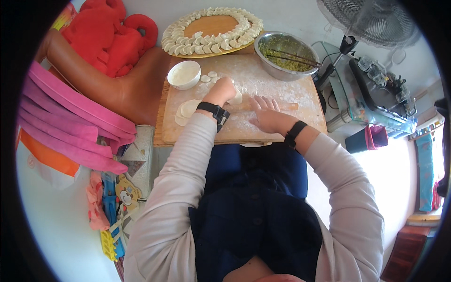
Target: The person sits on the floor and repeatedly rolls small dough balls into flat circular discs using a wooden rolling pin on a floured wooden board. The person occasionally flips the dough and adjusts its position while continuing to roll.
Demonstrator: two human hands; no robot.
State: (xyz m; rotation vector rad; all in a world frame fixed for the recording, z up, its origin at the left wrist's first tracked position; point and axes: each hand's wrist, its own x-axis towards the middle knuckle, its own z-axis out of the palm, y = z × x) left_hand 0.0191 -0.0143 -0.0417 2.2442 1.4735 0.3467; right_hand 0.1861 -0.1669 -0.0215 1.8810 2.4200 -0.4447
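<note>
My left hand [222,92] grips the edge of a round dough wrapper [235,98] on the floured wooden board [296,127]. Beside it, my right hand [267,114] lies palm down, fingers spread, on a wooden rolling pin [289,106], whose left part reaches toward the wrapper. Flat rolled wrappers [186,110] overlap in a pile left of my left wrist. Small dough discs [205,78] lie behind my left hand, close to a white bowl of flour [184,75]. My left fingertips are partly hidden by the hand itself.
Behind the board stands a round tray [211,53] ringed with folded dumplings [225,44]. A steel bowl [282,73] of green filling [296,58] with chopsticks [294,58] sits at the back right corner. A brown leather seat [141,88] adjoins the left side; a fan [370,21] stands at right.
</note>
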